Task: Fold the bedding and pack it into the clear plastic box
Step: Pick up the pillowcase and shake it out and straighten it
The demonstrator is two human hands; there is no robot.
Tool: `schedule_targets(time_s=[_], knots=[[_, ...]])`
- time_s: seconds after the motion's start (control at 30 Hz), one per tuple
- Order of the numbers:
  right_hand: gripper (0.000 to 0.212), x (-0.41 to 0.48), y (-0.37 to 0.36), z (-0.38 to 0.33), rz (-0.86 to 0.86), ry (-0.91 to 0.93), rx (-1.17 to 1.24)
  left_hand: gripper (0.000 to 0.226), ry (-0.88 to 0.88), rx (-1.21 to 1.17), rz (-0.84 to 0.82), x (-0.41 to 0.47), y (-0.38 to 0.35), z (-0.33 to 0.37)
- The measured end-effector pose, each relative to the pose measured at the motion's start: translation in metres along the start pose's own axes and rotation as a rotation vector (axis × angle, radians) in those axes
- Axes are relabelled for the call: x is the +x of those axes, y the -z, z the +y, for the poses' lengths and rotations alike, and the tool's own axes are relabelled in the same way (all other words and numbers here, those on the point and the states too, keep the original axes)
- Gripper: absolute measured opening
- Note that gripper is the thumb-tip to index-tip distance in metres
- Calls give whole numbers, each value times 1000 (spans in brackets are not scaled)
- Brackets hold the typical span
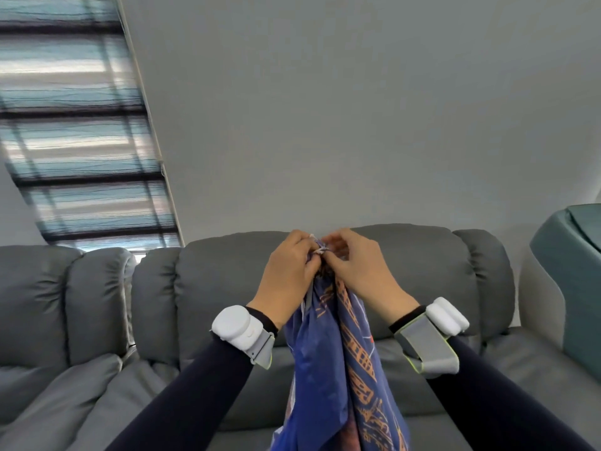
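Note:
A blue bedding sheet (338, 362) with an orange line pattern hangs straight down in front of me, bunched into long vertical folds that run off the bottom edge. My left hand (287, 271) and my right hand (361, 268) meet at its top edge, both pinching the gathered corners together at chest height. White sensor bands sit on both wrists over dark sleeves. The clear plastic box is not in view.
A grey padded sofa (439, 281) stands directly ahead behind the sheet, with a second grey seat (65, 304) to its left. A teal chair (572, 271) is at the right edge. Striped window blinds (81, 125) hang upper left on a plain grey wall.

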State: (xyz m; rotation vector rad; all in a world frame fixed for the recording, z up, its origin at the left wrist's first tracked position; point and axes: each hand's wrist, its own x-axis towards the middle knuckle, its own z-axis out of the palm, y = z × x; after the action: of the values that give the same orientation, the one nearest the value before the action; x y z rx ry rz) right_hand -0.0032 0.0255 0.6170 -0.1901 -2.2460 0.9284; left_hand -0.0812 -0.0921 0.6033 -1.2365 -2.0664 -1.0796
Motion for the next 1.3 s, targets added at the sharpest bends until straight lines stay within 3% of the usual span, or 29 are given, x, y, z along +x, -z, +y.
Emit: schedule_targets(time_s=[0.1,0.17,0.3,0.33,0.4,0.43,0.47,0.53,0.63,0.7,0.73,0.77,0.8,0.9,0.93,1.0,1.13,1.2,1.3], knots=[[16,3,2,1,19,14,-95,6,25,-61,4,-2,-3,0],[13,5,7,2,87,17,-73,9,170,-207,-101,-4,-1,5],[10,10,21,5,185,27,-28,15,463,-713,-799,-30,4,-8],[10,11,25,5,196,26,-9,15,480,-690,-1006,-41,3,-15],[10,10,33,8,193,22,8,32,418,-391,-1286,-51,1,-43],[10,10,36,11,188,18,-6,42,354,-179,-1278,-40,1,-67],[10,9,40,15,178,11,-27,47,294,30,-1166,-25,3,-86],[11,8,45,19,156,-11,-54,42,224,334,-681,26,24,-112],[15,14,51,12,208,-10,-33,42,250,410,144,103,75,-86],[12,22,55,2,305,11,10,49,88,389,492,126,93,-49],[10,25,57,-2,351,16,42,53,8,342,568,127,92,-32],[9,28,60,-4,378,10,75,53,-41,302,519,119,78,-28],[9,29,61,-5,390,1,99,46,-86,268,336,102,58,-26],[8,32,62,-3,365,-8,84,23,-45,270,-594,22,-8,-41],[8,32,62,-1,353,-12,69,23,10,245,-723,-5,-23,-47],[8,32,60,3,342,-24,57,23,109,139,-598,-45,-42,-54],[10,27,53,9,330,-43,61,34,160,-83,69,-93,-53,-40],[10,25,47,9,323,-43,72,32,133,-86,127,-117,-61,-20],[12,22,40,2,291,-16,98,21,154,-147,63,-138,-85,-15]])
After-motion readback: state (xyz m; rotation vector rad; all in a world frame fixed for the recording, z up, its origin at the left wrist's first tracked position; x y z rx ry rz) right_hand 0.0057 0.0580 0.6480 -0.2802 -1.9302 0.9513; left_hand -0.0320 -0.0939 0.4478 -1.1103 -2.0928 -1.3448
